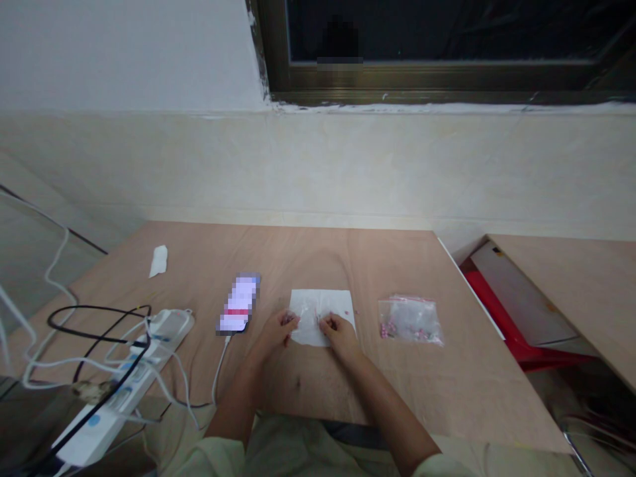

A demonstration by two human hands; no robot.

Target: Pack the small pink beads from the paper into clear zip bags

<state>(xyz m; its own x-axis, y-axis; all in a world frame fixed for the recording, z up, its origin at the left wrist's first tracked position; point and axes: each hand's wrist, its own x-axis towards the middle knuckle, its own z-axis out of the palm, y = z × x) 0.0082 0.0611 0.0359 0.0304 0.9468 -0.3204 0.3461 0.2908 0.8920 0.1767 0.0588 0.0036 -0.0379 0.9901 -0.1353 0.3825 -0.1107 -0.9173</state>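
My left hand is at the left edge of a white sheet of paper, with its fingers pinched together. Over the paper's right half, my right hand is also closed in a pinch. Something clear and shiny, perhaps thin plastic, shows between the two hands; what each pinch holds is too small to make out. To the right of the paper lies a clear zip bag with small pink pieces along its bottom. A tiny reddish bit rests near the sheet's right edge.
Left of my hands a lit phone is plugged into a white cable. A white power strip with tangled black and white cords takes up the table's left front. A scrap of white paper lies farther back. A red chair stands beyond the right edge.
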